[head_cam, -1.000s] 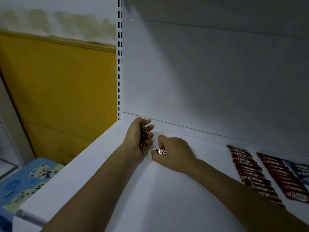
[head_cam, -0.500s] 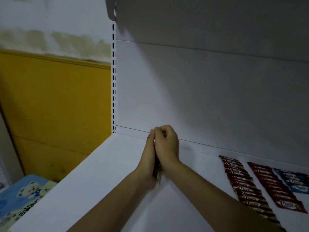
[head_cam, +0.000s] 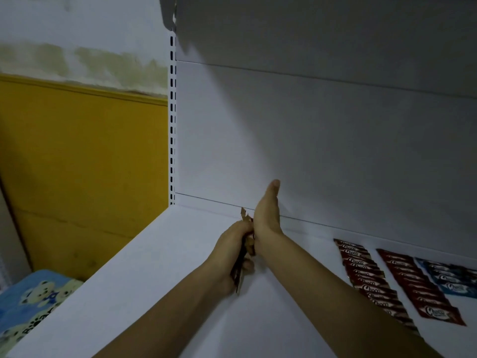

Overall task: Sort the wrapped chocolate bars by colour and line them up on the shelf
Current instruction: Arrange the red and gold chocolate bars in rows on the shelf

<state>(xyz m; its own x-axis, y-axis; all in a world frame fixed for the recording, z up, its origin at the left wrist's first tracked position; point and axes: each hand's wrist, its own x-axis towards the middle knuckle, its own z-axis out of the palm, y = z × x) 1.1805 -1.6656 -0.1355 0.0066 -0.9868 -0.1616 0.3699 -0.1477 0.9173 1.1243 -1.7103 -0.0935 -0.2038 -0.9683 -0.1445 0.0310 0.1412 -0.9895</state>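
Note:
My left hand (head_cam: 232, 251) grips a thin stack of dark wrapped chocolate bars (head_cam: 240, 272) on edge above the white shelf (head_cam: 154, 293). My right hand (head_cam: 267, 215) stands flat and upright with straight fingers, its palm pressed against the stack's right side. On the shelf at the right lie three overlapping rows: brown bars (head_cam: 366, 277), red bars (head_cam: 418, 288) and blue bars (head_cam: 449, 277). The colours of the bars in my left hand are hard to tell.
The shelf's white back panel (head_cam: 309, 151) rises behind my hands, with a slotted upright (head_cam: 172, 125) at its left end. A yellow wall (head_cam: 77, 164) lies left of the shelf. A blue cloth with bears (head_cam: 31, 306) lies below at the bottom left.
My right hand has let go of a bar, closed on the left hand, then straightened flat against the stack. Both hands have shifted right and the view has tilted up.

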